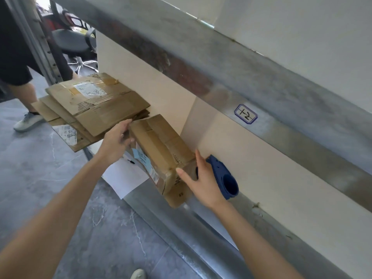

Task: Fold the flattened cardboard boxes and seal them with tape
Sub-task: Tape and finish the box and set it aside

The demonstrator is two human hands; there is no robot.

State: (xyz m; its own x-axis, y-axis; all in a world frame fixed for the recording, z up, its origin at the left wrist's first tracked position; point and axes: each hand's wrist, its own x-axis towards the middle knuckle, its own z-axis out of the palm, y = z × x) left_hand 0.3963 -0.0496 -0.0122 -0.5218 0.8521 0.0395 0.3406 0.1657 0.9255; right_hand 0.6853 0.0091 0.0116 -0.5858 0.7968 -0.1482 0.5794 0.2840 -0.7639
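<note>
Hands, left (117, 138) and right (202, 179), press a creased box (161, 146) (blue label (143, 159)).

A blue-bordered sticker (245, 114) on the metal rail (302, 93) reads roughly "+2"

Brown cardboard box (161, 150), blue tape dispenser (223, 178), grey marbled floor (40, 178)

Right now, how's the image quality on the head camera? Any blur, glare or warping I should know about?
Head view: light is soft and even, shadows faint; the left hand is slightly motion-blurred at its fingers, the right hand and cardboard box sharper; the metal rail shows dull smeared reflections, no harsh glare; the frame is tilted and stretched toward its corners.
</note>
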